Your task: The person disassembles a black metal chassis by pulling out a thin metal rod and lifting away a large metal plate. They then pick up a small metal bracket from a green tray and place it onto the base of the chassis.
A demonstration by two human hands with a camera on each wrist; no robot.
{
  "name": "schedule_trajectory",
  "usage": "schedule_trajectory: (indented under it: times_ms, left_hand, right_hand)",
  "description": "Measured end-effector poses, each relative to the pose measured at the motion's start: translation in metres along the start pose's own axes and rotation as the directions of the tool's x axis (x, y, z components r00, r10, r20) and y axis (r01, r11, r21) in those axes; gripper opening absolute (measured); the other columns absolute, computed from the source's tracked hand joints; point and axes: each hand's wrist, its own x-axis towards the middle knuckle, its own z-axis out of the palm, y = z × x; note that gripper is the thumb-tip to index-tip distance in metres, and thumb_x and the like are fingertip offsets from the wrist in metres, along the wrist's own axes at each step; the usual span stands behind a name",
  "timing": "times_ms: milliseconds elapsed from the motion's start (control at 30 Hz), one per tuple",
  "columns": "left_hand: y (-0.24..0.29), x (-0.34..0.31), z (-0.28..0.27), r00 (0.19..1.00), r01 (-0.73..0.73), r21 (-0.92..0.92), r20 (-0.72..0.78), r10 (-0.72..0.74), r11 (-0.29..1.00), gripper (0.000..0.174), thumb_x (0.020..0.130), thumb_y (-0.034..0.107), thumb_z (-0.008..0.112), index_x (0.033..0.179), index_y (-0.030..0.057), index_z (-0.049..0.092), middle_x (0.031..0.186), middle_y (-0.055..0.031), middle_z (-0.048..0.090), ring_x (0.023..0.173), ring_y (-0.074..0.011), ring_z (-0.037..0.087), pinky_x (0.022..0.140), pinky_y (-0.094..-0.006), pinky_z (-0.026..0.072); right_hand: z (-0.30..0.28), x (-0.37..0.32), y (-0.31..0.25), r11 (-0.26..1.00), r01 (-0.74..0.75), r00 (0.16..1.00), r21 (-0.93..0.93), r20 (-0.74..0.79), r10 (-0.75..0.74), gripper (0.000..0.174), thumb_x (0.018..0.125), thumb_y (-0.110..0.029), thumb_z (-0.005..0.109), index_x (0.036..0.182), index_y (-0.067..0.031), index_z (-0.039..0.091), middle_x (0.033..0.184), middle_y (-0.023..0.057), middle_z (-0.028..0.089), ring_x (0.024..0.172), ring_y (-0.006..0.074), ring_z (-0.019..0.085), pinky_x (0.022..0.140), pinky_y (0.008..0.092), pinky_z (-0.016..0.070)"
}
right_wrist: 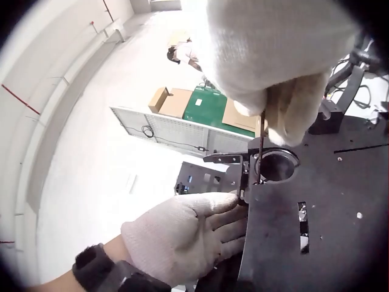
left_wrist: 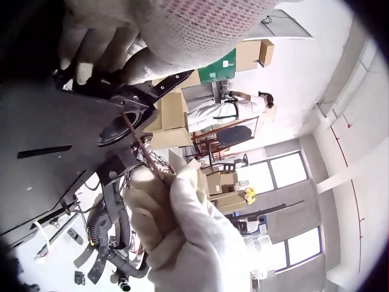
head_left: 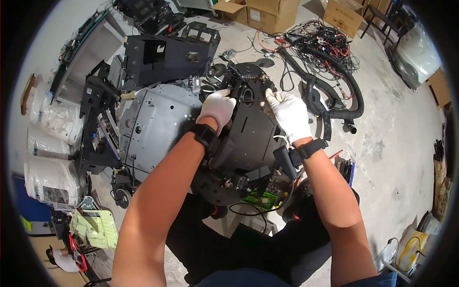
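My gloved right hand pinches a thin rod between thumb and fingers. The rod's far end reaches a black bracket beside a round ringed opening in a dark metal panel. On the other side of that opening, my gloved left hand grips the bracket at the panel's edge. Its thumb lies against the bracket, while its fingers pass partly out of sight behind the panel in the right wrist view. A grey metal cover with many small holes lies left of the panel.
Thick black corrugated hoses and a tangled heap of wires lie on the floor to the right. Cardboard boxes stand at the back. A large black housing is behind the grey cover, with plastic-wrapped white parts far left.
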Motion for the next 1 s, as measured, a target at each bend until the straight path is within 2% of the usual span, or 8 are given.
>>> schedule_trajectory:
  times_ms: [167,400,467,600,633,667,767,1000]
  left_hand:
    - [0.008,-0.003,-0.012,0.979,0.043,-0.027,0.203,-0.037,0.999,0.048,0.088,0.018,0.054,0.132,-0.0001,0.047,0.127,-0.0155,0.057,0.116,-0.0243,0.055,0.098,-0.0285,0.0409]
    - [-0.010,0.007,-0.009,0.962,0.090,-0.219,0.272,-0.027,0.972,0.046,0.086,0.017,0.054,0.130,0.0005,0.051,0.121,-0.0149,0.061,0.107,-0.0224,0.060,0.093,-0.0271,0.0433]
    - [-0.002,-0.001,-0.019,0.961,0.056,-0.055,0.275,-0.038,0.997,0.045,0.085,0.017,0.055,0.127,0.0001,0.053,0.112,-0.0140,0.065,0.098,-0.0207,0.062,0.088,-0.0278,0.0456]
    - [-0.013,-0.011,-0.043,0.964,-0.027,-0.249,0.250,0.091,0.968,0.044,0.091,0.014,0.054,0.132,-0.0029,0.047,0.104,-0.0058,0.062,0.089,-0.0106,0.059,0.079,-0.0220,0.0465]
    - [-0.003,-0.022,-0.055,0.958,0.017,-0.330,0.277,0.080,0.944,0.045,0.093,0.012,0.052,0.134,-0.0046,0.043,0.115,-0.0093,0.061,0.098,-0.0129,0.059,0.086,-0.0242,0.0466]
    - [-0.005,-0.025,-0.065,0.957,0.018,-0.331,0.278,0.079,0.943,0.045,0.093,0.012,0.052,0.134,-0.0046,0.043,0.115,-0.0093,0.061,0.098,-0.0129,0.059,0.086,-0.0242,0.0466]
    - [-0.008,-0.042,-0.093,0.960,-0.004,-0.269,0.269,0.079,0.963,0.046,0.094,0.011,0.051,0.135,-0.0050,0.041,0.123,-0.0128,0.058,0.107,-0.0149,0.057,0.092,-0.0264,0.0446]
    - [-0.052,-0.090,-0.107,0.970,-0.062,-0.014,0.235,0.063,0.998,0.047,0.093,0.018,0.056,0.133,-0.0049,0.045,0.129,-0.0145,0.055,0.117,-0.0198,0.053,0.101,-0.0294,0.0394]
  right_hand:
    - [-0.006,-0.005,-0.014,0.989,0.065,0.997,-0.136,-0.035,-0.071,0.038,0.093,-0.034,0.055,0.080,-0.0007,0.068,0.063,0.0090,0.066,0.058,0.0162,0.065,0.058,0.0273,0.0485]
    - [-0.008,0.007,-0.008,0.942,-0.034,0.999,0.333,-0.022,0.044,0.028,0.092,-0.025,0.060,0.086,0.0008,0.068,0.068,0.0047,0.068,0.056,0.0082,0.060,0.056,0.0217,0.0468]
    - [-0.012,0.009,-0.010,0.902,-0.021,0.999,0.430,-0.016,0.031,0.022,0.092,-0.020,0.061,0.092,0.0021,0.066,0.074,0.0049,0.068,0.059,0.0069,0.060,0.056,0.0192,0.0466]
    - [-0.024,0.015,-0.003,0.886,0.060,0.997,0.460,0.017,-0.076,0.022,0.092,-0.018,0.061,0.096,0.0023,0.065,0.078,0.0046,0.069,0.063,0.0070,0.061,0.059,0.0186,0.0472]
    - [-0.028,0.017,-0.002,0.960,0.143,0.990,0.240,-0.027,-0.141,0.021,0.092,-0.017,0.061,0.097,0.0023,0.066,0.080,0.0035,0.069,0.067,0.0060,0.062,0.061,0.0183,0.0480]
    - [-0.029,0.016,-0.001,0.961,0.142,0.990,0.238,-0.026,-0.140,0.021,0.092,-0.017,0.061,0.097,0.0023,0.066,0.080,0.0035,0.069,0.067,0.0060,0.062,0.061,0.0183,0.0480]
    - [-0.031,0.006,-0.010,0.896,0.060,0.993,0.439,0.066,-0.099,0.020,0.092,-0.016,0.061,0.098,0.0027,0.065,0.086,0.0059,0.070,0.070,0.0073,0.063,0.063,0.0189,0.0496]
    - [-0.041,-0.028,-0.034,0.862,0.016,0.988,0.507,0.126,-0.093,0.027,0.096,-0.023,0.055,0.101,0.0029,0.061,0.092,0.0124,0.069,0.071,0.0113,0.064,0.065,0.0218,0.0521]
